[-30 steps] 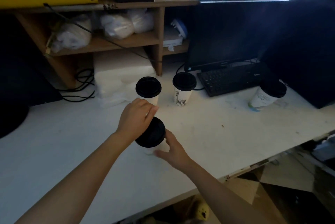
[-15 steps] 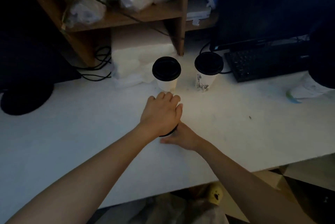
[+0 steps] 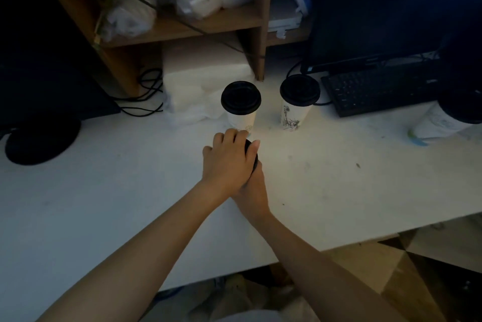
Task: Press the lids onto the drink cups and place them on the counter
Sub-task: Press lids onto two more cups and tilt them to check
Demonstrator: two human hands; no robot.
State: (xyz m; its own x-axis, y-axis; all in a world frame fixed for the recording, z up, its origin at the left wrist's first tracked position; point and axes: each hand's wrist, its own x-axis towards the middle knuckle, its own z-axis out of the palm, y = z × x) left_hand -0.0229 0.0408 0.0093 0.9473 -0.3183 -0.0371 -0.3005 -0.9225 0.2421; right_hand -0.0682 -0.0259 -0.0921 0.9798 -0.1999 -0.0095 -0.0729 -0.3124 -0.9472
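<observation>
Near the front edge of the white counter (image 3: 104, 204), the left hand (image 3: 228, 162) lies flat on top of a black lid (image 3: 253, 156), with its fingers curled over the rim, pressing down. Only a thin dark edge of that lid shows past the fingers. The right hand (image 3: 254, 188) is tucked under the left one and seems to be wrapped around the side of the cup; the cup itself is hidden, so I cannot tell how tight that grip is. The cup looks like it stands straight up, its long way running up and down, with the lid end pointing up at the camera. Things could go wrong here. If the push comes down on one side only, the lid may snap on crooked, with one edge still loose. If the right hand squeezes too hard, the soft paper wall could bend and the drink could spill out. If the cup tips while being pushed, it could slide on the smooth top. A little farther back stands a second cup (image 3: 241, 107) with its lid on, very close to the left fingertips, so a slip forward could knock it. Just to its right stands a third cup (image 3: 298, 102), also lidded and upright. Farther right are a black keyboard (image 3: 378, 89) and another cup (image 3: 443, 118) at the edge of the view.
</observation>
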